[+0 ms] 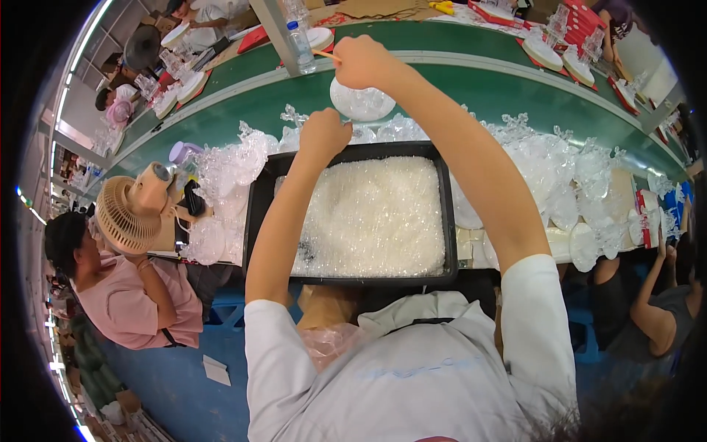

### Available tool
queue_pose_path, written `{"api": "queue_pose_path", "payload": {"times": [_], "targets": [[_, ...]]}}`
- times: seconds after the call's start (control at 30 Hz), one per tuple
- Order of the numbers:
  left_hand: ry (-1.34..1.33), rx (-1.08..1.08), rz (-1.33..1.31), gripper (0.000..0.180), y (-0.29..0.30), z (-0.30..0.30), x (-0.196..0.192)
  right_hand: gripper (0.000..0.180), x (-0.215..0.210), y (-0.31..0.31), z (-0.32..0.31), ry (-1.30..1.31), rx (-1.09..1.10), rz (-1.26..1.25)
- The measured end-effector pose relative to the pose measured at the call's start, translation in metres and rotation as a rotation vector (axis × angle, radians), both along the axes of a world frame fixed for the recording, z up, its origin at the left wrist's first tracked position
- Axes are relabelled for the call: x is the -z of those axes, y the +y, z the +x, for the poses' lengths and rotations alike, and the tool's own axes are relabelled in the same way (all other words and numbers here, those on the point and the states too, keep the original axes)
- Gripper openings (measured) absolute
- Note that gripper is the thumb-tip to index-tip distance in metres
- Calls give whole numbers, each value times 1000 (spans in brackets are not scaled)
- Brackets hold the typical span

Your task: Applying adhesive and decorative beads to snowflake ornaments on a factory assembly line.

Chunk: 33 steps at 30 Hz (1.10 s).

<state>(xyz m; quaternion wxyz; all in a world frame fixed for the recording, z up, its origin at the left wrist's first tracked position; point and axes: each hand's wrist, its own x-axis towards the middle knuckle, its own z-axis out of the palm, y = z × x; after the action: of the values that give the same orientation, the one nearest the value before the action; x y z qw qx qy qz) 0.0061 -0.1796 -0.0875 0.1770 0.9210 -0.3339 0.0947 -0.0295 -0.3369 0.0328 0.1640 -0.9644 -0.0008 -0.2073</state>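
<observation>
A black rectangular tray [445, 214] filled with loose, glittery white granules lies in front of me. Over its far edge my left hand [326, 132] is closed, its fingertips turned away, so what it holds, if anything, is hidden. Close to it are clear, branched plastic pieces [293, 115]. Farther off, my right hand [364, 62] is closed on a thin orange stick [325, 55], whose free end points left toward a clear bottle with a blue cap [301, 48]. Beneath the right hand and forearm, a round whitish disc [361, 102] lies on the green conveyor belt.
Clear plastic pieces with round bases [541, 166] crowd both sides of the tray. A beige fan [131, 210] stands at the left, near a person in pink [136, 295]. Another person [655, 317] works at the right. A metal post [278, 33] rises beyond the belt.
</observation>
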Motion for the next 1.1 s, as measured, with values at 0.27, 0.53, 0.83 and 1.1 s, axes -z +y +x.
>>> {"api": "queue_pose_path", "payload": {"times": [0.27,0.53,0.83,1.1], "targets": [[-14,43,-181,19,9,11,13,18,13,-12,32,360,-30,-5],[-58,48,-198,20,15,9,-3,19,24,-6,35,538,-180,-111],[-45,96,-163,21,19,22,1,22,35,-9,28,530,-304,-24],[-12,84,-86,28,22,28,0,24,36,-14,33,562,-221,-78]]}}
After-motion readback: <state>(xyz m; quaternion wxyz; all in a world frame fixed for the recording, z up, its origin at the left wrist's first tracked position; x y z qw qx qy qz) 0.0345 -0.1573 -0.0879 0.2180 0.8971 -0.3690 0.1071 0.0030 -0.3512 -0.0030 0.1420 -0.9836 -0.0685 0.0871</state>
